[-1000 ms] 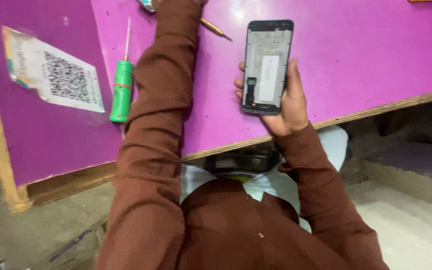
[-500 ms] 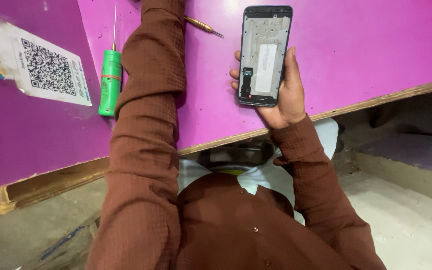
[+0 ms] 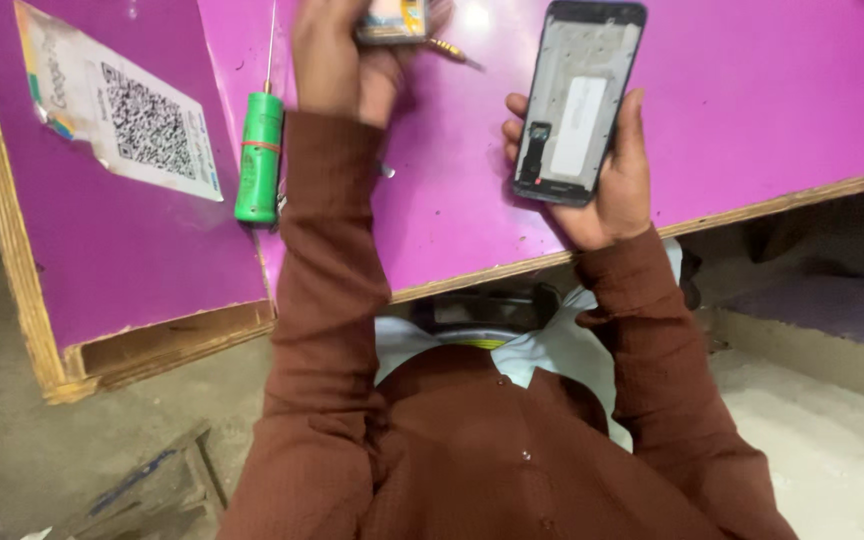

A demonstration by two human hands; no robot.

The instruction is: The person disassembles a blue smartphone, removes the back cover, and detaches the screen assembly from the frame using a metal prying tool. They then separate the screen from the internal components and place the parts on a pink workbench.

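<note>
My right hand [image 3: 614,180] grips an opened phone frame [image 3: 578,100], dark with a white patch inside, upright above the purple table [image 3: 772,90]. My left hand [image 3: 337,60] reaches to the table's far side and closes on a small flat part [image 3: 392,20] with orange and grey on it, at the top edge of the view. Just right of that part lies a thin tool with a brass tip [image 3: 452,52]. A green-handled screwdriver [image 3: 259,150] rests on the table left of my left forearm.
A white sheet with a square code pattern [image 3: 122,110] is stuck on the table at the left. The table has a raw wooden edge [image 3: 12,230]. Below it are a concrete floor and my brown-sleeved arms and lap.
My left hand has come back into view, holding a small part. My right hand has kept the phone frame up, and the view has shifted so the table sits lower in the picture.
</note>
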